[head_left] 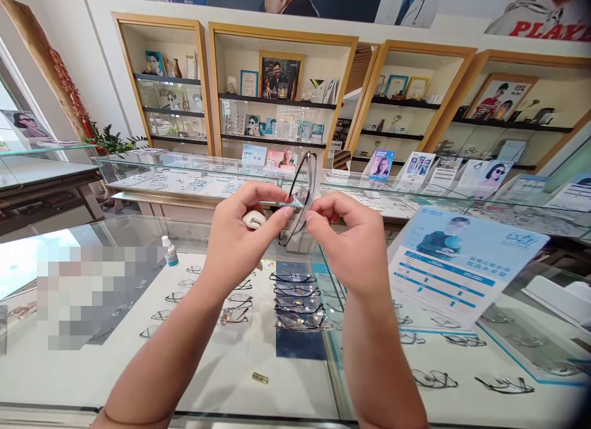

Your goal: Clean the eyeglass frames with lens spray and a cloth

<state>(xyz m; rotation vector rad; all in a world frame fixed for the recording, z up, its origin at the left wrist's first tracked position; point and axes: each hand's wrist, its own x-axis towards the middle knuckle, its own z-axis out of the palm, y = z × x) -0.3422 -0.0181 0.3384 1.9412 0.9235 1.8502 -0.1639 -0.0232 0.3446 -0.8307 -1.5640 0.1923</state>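
Note:
A pair of dark-rimmed eyeglasses is held up edge-on above the glass counter, between my two hands. My left hand pinches one side of it with thumb and fingertips. A small rounded white thing, its kind unclear, is tucked in the same hand. With thumb and bent fingers, my right hand grips the other side, near a lens. Clear, shiny film or lens shows between the fingertips; I cannot tell which. Below the hands, several black-framed glasses lie in a column on a dark blue card.
A small white bottle stands left on the counter, near a grey mat. A gold-coloured piece lies in front. To the right, a blue and white sign leans above more glasses. Display counters and shelves line the back.

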